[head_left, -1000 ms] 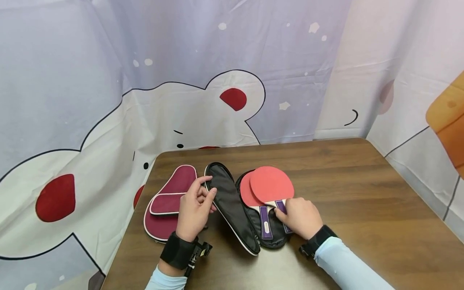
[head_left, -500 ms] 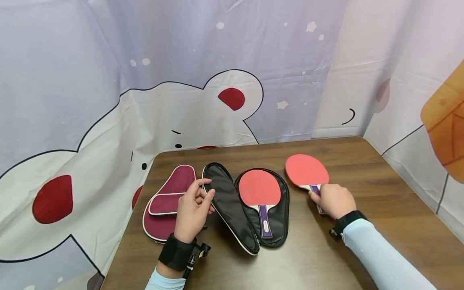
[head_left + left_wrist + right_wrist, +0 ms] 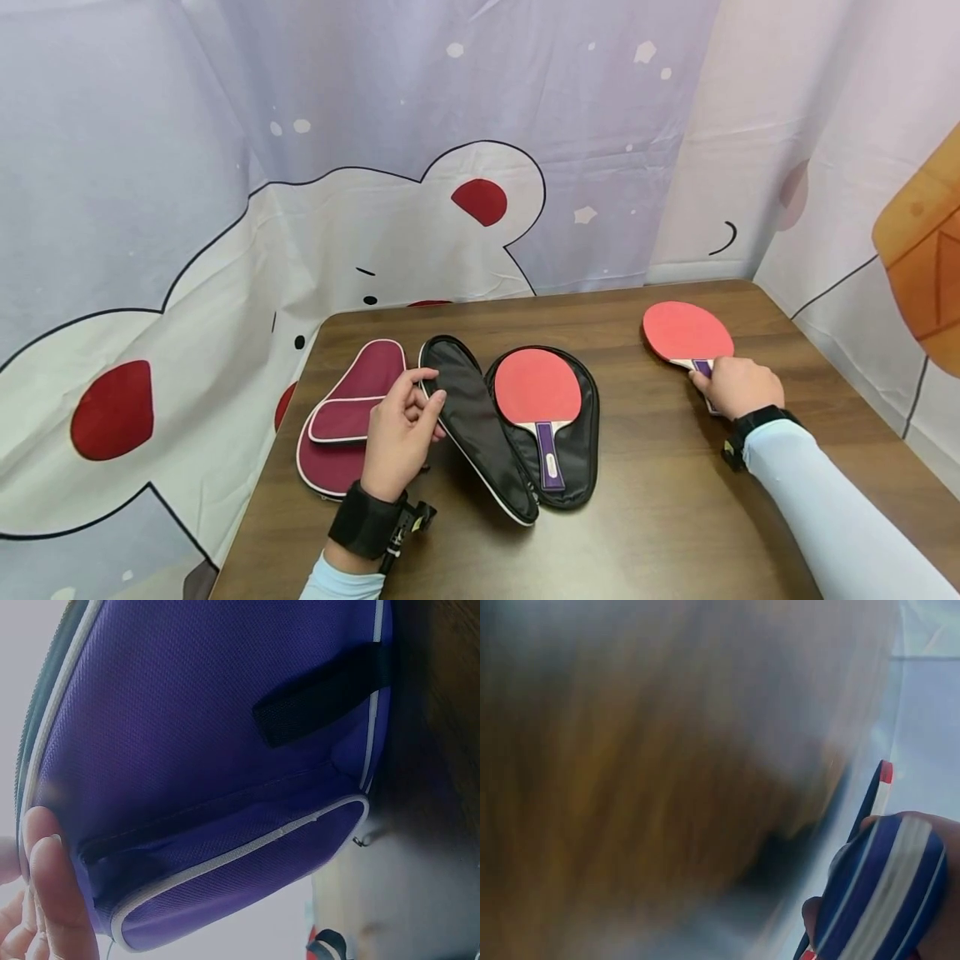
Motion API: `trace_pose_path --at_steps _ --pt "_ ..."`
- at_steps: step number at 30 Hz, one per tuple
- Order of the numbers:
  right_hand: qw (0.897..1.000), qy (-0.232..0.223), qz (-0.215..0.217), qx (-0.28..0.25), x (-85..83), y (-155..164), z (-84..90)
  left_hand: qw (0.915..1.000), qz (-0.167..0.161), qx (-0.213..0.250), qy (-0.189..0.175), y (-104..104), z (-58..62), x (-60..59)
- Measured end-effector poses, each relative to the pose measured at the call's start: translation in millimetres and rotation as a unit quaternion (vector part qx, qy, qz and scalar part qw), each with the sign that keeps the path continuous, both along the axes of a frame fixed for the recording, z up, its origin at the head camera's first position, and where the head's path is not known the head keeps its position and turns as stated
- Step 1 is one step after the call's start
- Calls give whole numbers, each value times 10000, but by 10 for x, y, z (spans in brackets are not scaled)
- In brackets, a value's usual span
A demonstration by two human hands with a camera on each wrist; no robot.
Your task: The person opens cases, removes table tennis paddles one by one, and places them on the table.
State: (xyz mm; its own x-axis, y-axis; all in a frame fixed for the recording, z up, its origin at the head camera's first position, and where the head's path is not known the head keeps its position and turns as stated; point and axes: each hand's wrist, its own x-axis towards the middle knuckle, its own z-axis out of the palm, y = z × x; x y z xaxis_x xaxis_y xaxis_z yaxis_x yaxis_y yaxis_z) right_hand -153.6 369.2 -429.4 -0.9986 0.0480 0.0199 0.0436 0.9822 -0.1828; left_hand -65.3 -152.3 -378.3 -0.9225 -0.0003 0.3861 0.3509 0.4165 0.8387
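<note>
One red paddle point(image 3: 686, 331), handle point(image 3: 701, 365) gripped in right hand point(image 3: 745, 387), right side of table point(image 3: 660, 500); second red paddle point(image 3: 537, 387) lies inside the open black-lined case point(image 3: 581, 467). Left hand point(image 3: 400, 433) pinches the case's raised flap point(image 3: 480, 429) by its edge. Maroon case point(image 3: 375, 371) at left.

A brown wood-grain tabletop point(image 3: 645, 517) spans the lower middle of the frame; on its left part lies a burgundy case point(image 3: 367, 371) with white piping and a raised front pocket. Behind hangs a pale lilac cloth point(image 3: 337, 83) printed with small white spots, stars and a black-outlined white cartoon animal point(image 3: 315, 229). An orange printed shape point(image 3: 922, 258) sits at the right edge.
</note>
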Motion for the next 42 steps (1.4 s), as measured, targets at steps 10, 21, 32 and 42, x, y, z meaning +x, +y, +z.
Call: trace_pose_path --at_steps 10,21,32,42 --pt "9989 -102 -415 190 -159 412 50 10000 6 6 -32 -8 3 -9" --pt "9979 -267 -535 260 -191 583 17 10000 -60 14 20 -3 -4 -28" --pt "9969 -336 -635 335 -213 604 -6 9999 -91 25 57 6 1 -32" --pt "9942 -604 -868 212 -226 613 -32 9999 -112 55 96 19 7 -30"
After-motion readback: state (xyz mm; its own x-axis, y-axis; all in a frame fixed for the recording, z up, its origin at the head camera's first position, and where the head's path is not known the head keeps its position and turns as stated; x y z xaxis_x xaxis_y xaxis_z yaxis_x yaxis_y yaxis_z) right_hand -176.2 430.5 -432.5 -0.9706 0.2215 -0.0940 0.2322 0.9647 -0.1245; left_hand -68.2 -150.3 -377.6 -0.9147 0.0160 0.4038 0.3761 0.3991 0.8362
